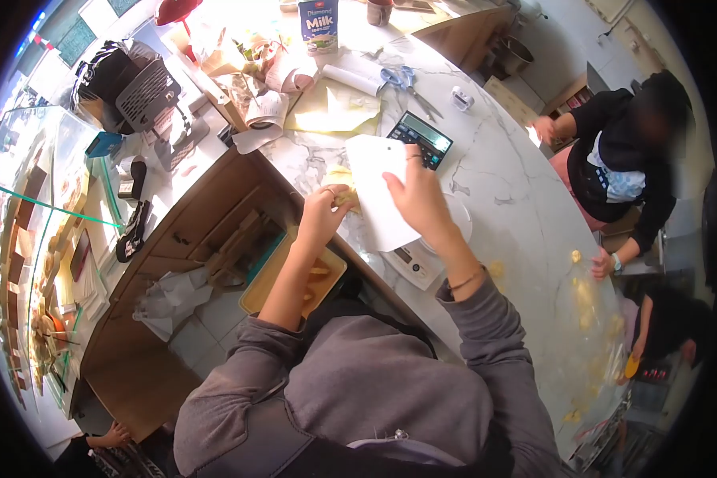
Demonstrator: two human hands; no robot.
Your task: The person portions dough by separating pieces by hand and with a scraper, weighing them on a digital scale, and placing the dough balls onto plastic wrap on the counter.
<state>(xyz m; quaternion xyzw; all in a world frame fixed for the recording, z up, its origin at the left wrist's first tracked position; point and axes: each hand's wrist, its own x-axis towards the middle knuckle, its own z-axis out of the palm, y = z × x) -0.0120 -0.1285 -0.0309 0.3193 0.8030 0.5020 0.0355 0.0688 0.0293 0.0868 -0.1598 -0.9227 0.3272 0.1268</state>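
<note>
Beside the scale (419,269), the right hand (421,199) grasps a white board (374,211) near its edge, apparently for steadiness; the left hand (320,217) pinches yellow dough (342,177).

Items are supported by a white, grey-veined, marble-patterned countertop (506,187). At its far side, a blue rectangular milk carton (318,30) is stood upright. Nearer, a white cylindrical roll (353,80) is laid beside blue-handled metal scissors (410,86). A black rectangular calculator (424,137) and a white flat-bodied scale (414,267) are also carried. Soft yellow lumps (584,299) (material unconfirmed) are spread toward the right end.
</note>
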